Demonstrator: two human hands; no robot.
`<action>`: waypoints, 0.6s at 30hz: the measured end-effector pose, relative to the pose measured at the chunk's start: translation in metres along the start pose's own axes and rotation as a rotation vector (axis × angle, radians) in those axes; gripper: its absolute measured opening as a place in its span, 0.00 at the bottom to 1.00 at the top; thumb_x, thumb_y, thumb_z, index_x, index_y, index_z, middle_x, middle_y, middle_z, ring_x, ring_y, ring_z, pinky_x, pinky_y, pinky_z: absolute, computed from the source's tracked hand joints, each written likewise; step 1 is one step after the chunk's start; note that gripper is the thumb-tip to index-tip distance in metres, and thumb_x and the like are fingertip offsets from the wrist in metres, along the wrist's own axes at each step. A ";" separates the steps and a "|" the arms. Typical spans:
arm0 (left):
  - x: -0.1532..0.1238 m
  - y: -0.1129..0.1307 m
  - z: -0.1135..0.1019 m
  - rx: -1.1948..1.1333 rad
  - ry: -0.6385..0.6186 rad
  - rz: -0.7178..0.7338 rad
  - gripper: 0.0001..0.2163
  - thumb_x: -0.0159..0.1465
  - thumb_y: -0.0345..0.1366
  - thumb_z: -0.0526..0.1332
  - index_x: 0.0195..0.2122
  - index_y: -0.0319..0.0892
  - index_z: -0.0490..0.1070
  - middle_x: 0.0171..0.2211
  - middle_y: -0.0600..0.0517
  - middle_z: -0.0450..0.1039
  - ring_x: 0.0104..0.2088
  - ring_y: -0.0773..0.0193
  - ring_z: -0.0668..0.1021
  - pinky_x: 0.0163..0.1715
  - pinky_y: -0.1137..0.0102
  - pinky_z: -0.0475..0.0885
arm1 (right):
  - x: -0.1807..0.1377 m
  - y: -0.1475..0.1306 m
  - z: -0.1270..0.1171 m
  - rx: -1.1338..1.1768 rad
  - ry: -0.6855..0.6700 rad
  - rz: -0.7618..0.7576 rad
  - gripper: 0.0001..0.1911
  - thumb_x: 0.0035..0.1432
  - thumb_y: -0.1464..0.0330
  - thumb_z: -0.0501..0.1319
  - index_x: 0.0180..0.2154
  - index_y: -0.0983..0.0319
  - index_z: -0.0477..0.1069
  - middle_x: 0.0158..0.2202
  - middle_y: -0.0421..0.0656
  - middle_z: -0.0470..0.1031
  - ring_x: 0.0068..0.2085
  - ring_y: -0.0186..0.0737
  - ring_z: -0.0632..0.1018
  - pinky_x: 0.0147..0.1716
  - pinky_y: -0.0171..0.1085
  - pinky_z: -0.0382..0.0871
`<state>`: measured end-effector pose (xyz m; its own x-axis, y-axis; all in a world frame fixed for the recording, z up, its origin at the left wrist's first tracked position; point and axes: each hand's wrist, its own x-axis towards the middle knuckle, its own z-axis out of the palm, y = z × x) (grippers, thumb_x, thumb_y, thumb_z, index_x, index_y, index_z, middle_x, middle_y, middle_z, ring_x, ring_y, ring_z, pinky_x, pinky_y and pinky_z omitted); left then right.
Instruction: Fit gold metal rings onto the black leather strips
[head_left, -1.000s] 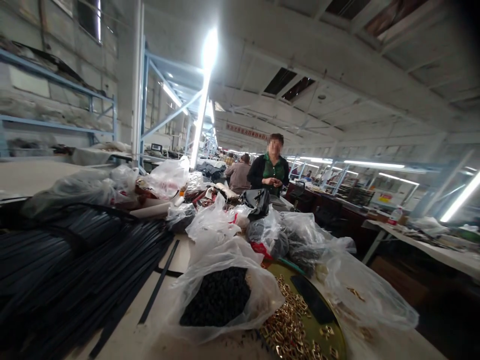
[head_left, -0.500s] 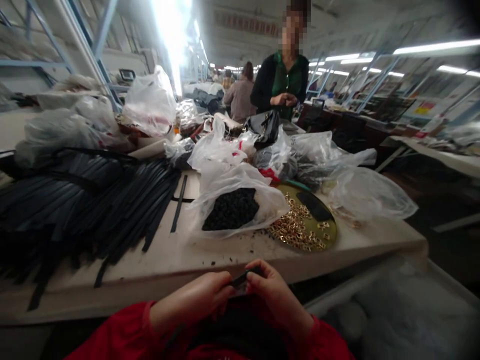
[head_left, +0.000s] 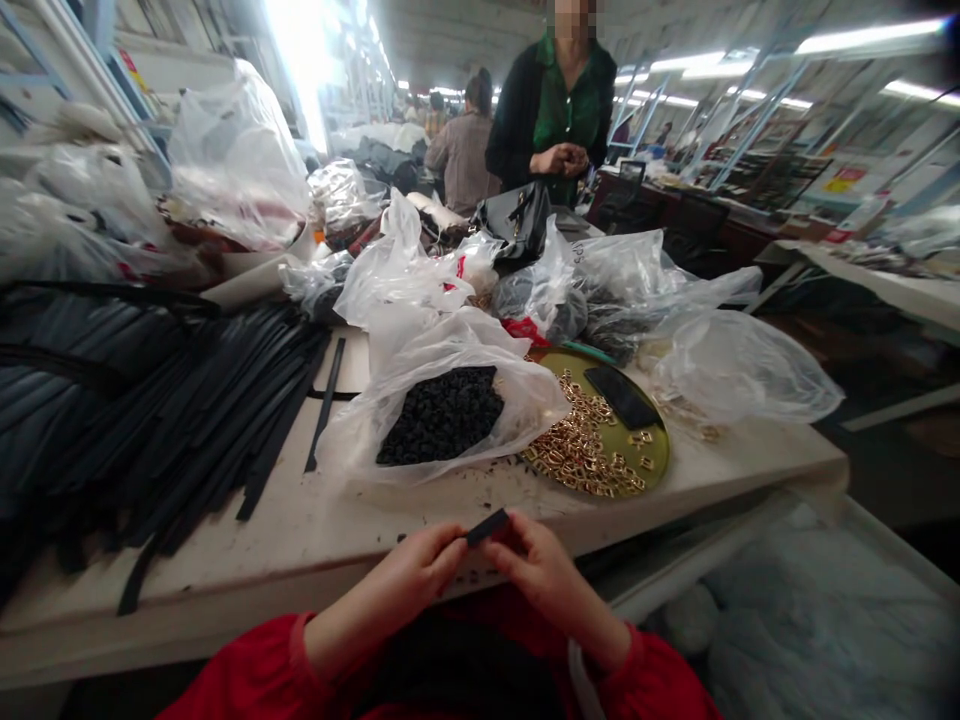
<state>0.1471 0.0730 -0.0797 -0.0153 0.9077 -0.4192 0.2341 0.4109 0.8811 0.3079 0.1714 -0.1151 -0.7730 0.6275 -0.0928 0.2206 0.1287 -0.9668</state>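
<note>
Strap [head_left: 487, 526], short and black, is pinched between left hand [head_left: 420, 572] and right hand [head_left: 540, 570] at the table [head_left: 300, 540] edge; beyond lie a bag [head_left: 442, 410] of black bits and a tray [head_left: 652, 450] of gold buckles

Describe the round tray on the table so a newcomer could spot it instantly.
Start at the long white table and go to its near right corner, just beyond the right hand pinching a short black strip. There, beside the clear bag of small black pieces, lies the round tray. It alone is olive-gold, heaped with small gold metal fittings and bearing one flat black rectangle.
</note>
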 end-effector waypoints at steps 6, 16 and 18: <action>0.004 0.001 -0.001 -0.007 0.035 -0.059 0.14 0.58 0.46 0.46 0.25 0.41 0.59 0.19 0.59 0.54 0.20 0.70 0.59 0.20 0.74 0.54 | 0.052 0.012 -0.084 -0.938 0.221 0.081 0.09 0.57 0.68 0.52 0.35 0.62 0.69 0.38 0.46 0.72 0.40 0.41 0.72 0.39 0.36 0.60; -0.013 0.005 0.007 -0.060 0.059 -0.133 0.09 0.56 0.40 0.46 0.26 0.42 0.57 0.18 0.58 0.59 0.15 0.72 0.61 0.15 0.75 0.54 | 0.072 0.016 -0.091 -1.073 0.058 0.186 0.06 0.52 0.69 0.56 0.31 0.64 0.69 0.33 0.46 0.73 0.34 0.39 0.72 0.29 0.33 0.55; -0.015 0.006 0.009 -0.057 0.063 -0.103 0.08 0.56 0.40 0.46 0.25 0.42 0.57 0.19 0.58 0.60 0.15 0.72 0.61 0.15 0.75 0.54 | 0.072 0.016 -0.092 -1.065 0.043 0.173 0.06 0.52 0.70 0.56 0.32 0.64 0.69 0.34 0.46 0.73 0.35 0.39 0.72 0.30 0.33 0.55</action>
<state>0.1578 0.0610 -0.0697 -0.0976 0.8631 -0.4955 0.1721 0.5050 0.8458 0.3106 0.2897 -0.1152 -0.6648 0.7250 -0.1801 0.7448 0.6245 -0.2351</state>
